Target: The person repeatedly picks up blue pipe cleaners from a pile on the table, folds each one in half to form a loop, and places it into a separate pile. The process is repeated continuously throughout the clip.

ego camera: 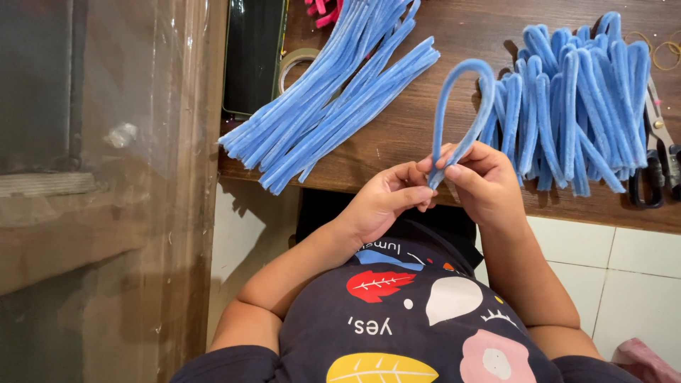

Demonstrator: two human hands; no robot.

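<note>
Just right of the frame's centre, both hands meet at the near edge of a dark wooden table (425,135). The left hand (386,202) and the right hand (486,184) each pinch the lower ends of one blue pipe cleaner (461,106), which is bent into a tall narrow loop whose rounded top points toward the upper part of the frame. The fingertips of both hands are closed tight on the two ends, which lie touching each other between the thumbs.

To the right of the loop, in the upper right of the frame, lies a pile of folded blue pipe cleaners (574,106), bent the same way. In the upper middle, a bundle of straight blue pipe cleaners (333,99) fans out diagonally across the table. Just left of that bundle a roll of tape (294,64) rests beside a dark flat tray (252,57). At the far right edge a pair of pliers with dark handles (660,156) lies on the table, and a few thin rubber bands (667,53) sit above it. Some pink pieces (323,10) show at the top edge.
</note>
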